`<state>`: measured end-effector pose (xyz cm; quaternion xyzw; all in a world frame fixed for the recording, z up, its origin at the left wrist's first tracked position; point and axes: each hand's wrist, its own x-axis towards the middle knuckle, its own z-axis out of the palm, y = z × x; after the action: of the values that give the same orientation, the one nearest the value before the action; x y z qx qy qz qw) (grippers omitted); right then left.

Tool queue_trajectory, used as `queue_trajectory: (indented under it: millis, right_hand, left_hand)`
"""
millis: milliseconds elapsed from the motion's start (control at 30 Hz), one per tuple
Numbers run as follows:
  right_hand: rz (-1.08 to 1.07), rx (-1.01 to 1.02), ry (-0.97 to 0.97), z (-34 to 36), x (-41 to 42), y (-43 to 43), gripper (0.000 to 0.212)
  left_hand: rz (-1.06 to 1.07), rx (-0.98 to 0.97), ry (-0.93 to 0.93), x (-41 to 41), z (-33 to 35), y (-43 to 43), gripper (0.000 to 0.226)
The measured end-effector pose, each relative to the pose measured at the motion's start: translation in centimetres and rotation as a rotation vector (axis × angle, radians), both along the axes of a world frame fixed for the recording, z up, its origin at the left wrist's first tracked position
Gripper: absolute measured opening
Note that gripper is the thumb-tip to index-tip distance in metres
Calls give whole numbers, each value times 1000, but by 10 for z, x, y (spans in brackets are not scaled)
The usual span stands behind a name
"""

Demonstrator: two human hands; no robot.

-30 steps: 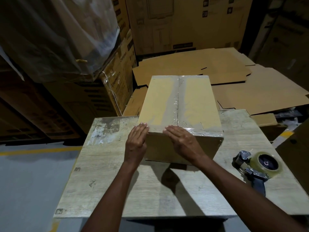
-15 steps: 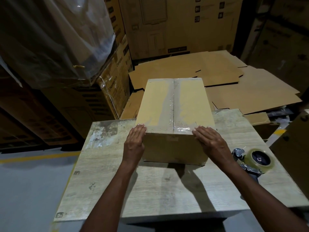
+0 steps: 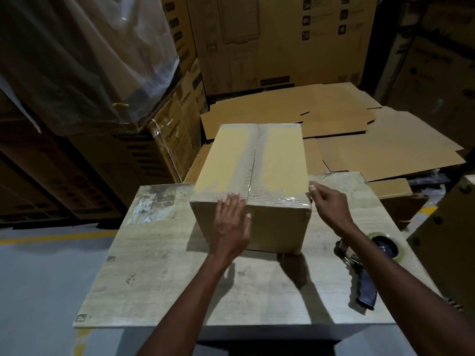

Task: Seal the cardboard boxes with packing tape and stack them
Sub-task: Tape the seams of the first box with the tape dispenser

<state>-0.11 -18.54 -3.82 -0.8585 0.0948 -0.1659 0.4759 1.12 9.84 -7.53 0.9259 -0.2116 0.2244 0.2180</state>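
cardboard box (image 3: pixel 257 163) sits on the far half of the pale wood-grain table (image 3: pixel 167 278), long side running away from the camera. clear tape strip (image 3: pixel 255 150) runs down the top seam and over the near edge, with a crinkled, shiny patch toward the near right corner.

head view, hands: left hand (image 3: pixel 231 222) is flat on the near face, fingers straight and together, tips at the top edge – pressing, gripping nothing. right hand (image 3: pixel 331 204) is at the near right corner, fingers loosely bent, holding nothing; cannot tell whether the fingertips touch the cardboard.

tape dispenser (image 3: pixel 385 246) lies on the table near its right edge, partly under the right forearm. flattened cardboard sheets (image 3: pixel 359 140) are piled beyond the table.

judgement: sealing looks about finished, lift and stack not yet done.

risks – the wrinkled patch may peel if it is not rubbed down. a lift from a flat palm and a loose hand could let the box slip or twist. a forearm swing could knock the dispenser off the right edge.
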Motion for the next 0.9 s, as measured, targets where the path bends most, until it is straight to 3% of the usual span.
queue_trajectory:
  millis: [233, 367, 500, 633, 767, 900]
  right_hand:
    - [73, 64, 15, 0, -2, 16, 32]
    - [270, -12, 9, 1, -8, 45, 30]
    - [481, -113, -38, -5, -8, 64, 33]
    - [388, -330, -240, -20, 5, 65, 34]
    - [318, -591, -323, -30, 22, 59, 50]
    - [288, -741, -208, -26, 41, 52, 78]
  left_hand:
    - [-53, -32, -9, -22, -2, -39, 71]
    - [7, -36, -103, -34, -11, -28, 83]
    - [111, -77, -138, -33, -18, -10, 73]
    - [71, -32, -151, -21, -23, 15, 58]
    - [1, -45, -169, -15, -26, 48, 58]
    - [-83, -41, -166, -3, -22, 92, 60]
